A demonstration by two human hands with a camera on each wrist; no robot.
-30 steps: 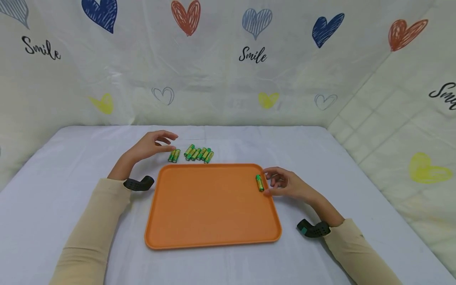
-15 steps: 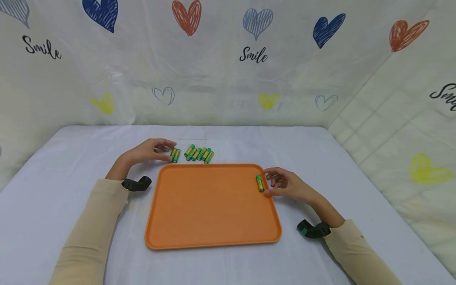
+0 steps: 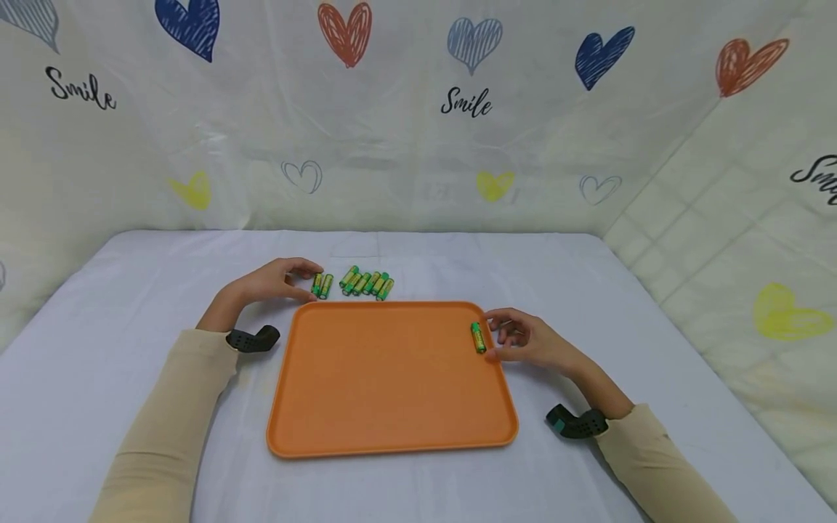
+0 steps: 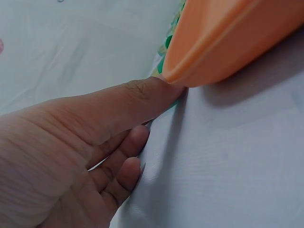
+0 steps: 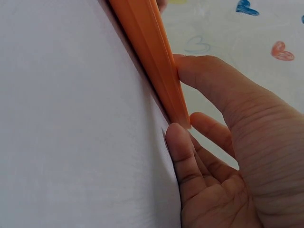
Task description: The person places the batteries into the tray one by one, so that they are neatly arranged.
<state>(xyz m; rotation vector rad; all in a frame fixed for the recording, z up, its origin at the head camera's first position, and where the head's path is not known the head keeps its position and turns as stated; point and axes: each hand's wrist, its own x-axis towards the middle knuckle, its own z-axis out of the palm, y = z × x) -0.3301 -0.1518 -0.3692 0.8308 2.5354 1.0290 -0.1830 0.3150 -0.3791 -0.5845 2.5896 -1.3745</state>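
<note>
We note the left hand [image 3: 269, 282] curved at a battery pair [image 3: 326, 286]; whether its grip pinches one, we cannot tell. A knock could roll one into the battery cluster [image 3: 361, 283] beyond the tray [image 3: 392, 378]. A bumped tray could roll the lone battery [image 3: 478, 338] inside its right edge; the right hand [image 3: 531, 340], relaxed, unloaded, touches that edge. White-covered worktop [image 3: 569, 290]; heart-printed sheet [image 3: 399, 131] behind.
</note>
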